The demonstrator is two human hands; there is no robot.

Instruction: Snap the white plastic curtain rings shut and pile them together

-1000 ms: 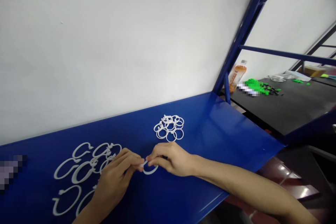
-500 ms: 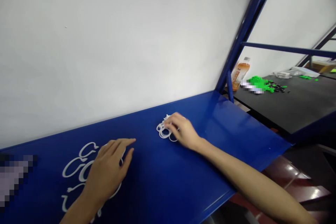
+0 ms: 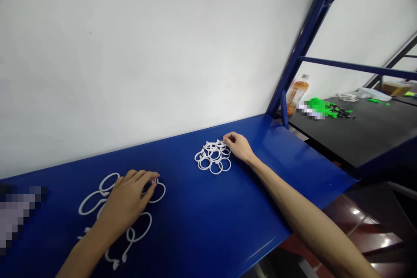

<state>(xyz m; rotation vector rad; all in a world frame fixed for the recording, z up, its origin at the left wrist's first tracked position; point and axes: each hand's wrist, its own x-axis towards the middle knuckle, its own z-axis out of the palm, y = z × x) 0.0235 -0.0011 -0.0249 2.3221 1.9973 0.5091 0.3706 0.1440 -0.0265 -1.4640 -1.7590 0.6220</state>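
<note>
My left hand point(image 3: 125, 200) hovers over loose white plastic rings on the left, thumb and fingers closed on the small ends of one white ring point(image 3: 163, 191). Several open-ended rings lie around and partly under this hand, among them an oval one point(image 3: 87, 202) and a twisted one point(image 3: 150, 225). My right hand point(image 3: 240, 146) is at the upper right edge of a pile of closed white rings point(image 3: 206, 169). Its thumb and forefinger are curled together beside the pile's outermost ring; whether a ring is between them is hidden.
Both groups of rings lie on a blue shelf point(image 3: 189, 226) against a white wall point(image 3: 156, 61). A blue frame post point(image 3: 293, 56) rises at its right end. Beyond it, a black table point(image 3: 368, 128) bears a drink bottle point(image 3: 297, 93) and small green pieces point(image 3: 317, 105).
My left thumb and fingers have come together on a ring. My right hand has moved right and slightly up from over the pile, uncovering more rings.
</note>
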